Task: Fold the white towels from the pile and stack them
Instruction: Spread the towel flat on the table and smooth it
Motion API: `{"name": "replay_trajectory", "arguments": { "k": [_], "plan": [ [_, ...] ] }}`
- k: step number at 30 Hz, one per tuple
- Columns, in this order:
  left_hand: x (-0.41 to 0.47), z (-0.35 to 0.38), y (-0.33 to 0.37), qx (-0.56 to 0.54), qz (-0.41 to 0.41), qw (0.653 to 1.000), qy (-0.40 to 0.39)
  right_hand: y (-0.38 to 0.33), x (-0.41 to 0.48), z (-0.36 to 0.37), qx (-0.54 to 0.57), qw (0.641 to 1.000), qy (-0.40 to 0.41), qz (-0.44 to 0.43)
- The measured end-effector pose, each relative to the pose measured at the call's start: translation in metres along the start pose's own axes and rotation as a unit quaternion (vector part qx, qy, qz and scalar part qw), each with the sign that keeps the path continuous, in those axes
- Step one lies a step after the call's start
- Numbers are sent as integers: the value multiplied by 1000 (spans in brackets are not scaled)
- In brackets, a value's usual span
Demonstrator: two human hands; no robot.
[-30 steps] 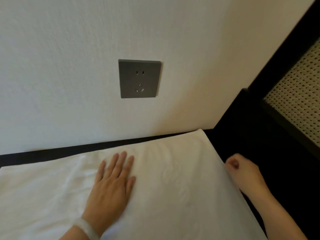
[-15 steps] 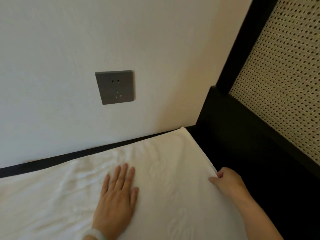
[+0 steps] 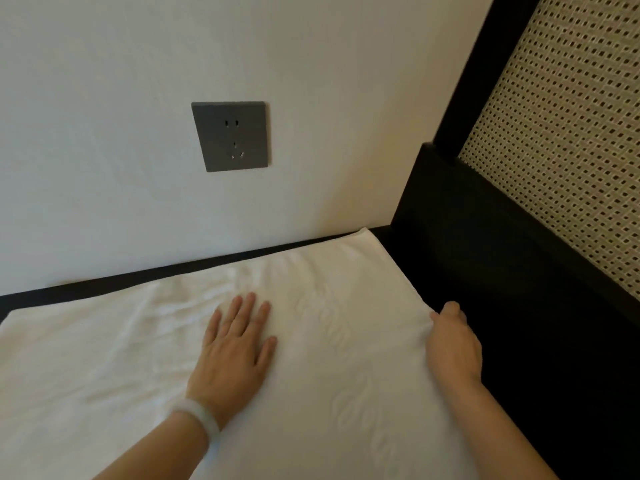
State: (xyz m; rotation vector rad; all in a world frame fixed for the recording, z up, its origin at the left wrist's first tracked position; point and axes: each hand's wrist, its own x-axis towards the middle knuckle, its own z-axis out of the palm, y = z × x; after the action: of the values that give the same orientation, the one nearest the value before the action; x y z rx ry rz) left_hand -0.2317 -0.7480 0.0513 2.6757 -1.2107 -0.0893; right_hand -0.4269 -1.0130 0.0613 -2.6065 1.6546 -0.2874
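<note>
A white towel [image 3: 329, 358] lies spread flat on a dark surface, its far edge along the wall and its right edge by a black frame. My left hand [image 3: 235, 351] rests flat on the towel's middle with straight fingers. A pale bangle sits on that wrist. My right hand [image 3: 453, 344] is at the towel's right edge, fingers curled over the edge and gripping it. The towel has soft wrinkles left of my left hand and an embossed pattern near the right.
A grey wall socket [image 3: 230, 136] sits on the white wall above the towel. A black frame [image 3: 485, 258] with a woven cane panel [image 3: 568, 140] rises on the right, close to my right hand.
My right hand moved in from the dark surface to the towel's right edge and took hold of it. My left hand stayed flat on the towel. The view shifted.
</note>
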Motion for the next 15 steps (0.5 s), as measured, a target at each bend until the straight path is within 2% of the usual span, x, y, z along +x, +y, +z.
{"name": "replay_trajectory", "arguments": {
  "k": [6,9,10,12,14,15],
  "plan": [
    [-10,-14,18,-13,9,1000,18,2,2,-4,43,999,-31,-1],
    [-22,-8,31,31,-11,999,-25,-6,-1,-11,-31,999,1,-42],
    [-25,-6,32,41,-17,998,-47,-16,-3,-12,-43,996,23,-71],
    [-28,-6,35,35,-20,996,-78,-48,-10,-11,22,983,49,-176],
    [-27,-5,33,28,-12,997,-73,-79,-16,-3,41,951,-24,-305],
    [-26,-5,31,19,-8,997,-74,-89,-17,5,25,941,-72,-329]
  ]
}}
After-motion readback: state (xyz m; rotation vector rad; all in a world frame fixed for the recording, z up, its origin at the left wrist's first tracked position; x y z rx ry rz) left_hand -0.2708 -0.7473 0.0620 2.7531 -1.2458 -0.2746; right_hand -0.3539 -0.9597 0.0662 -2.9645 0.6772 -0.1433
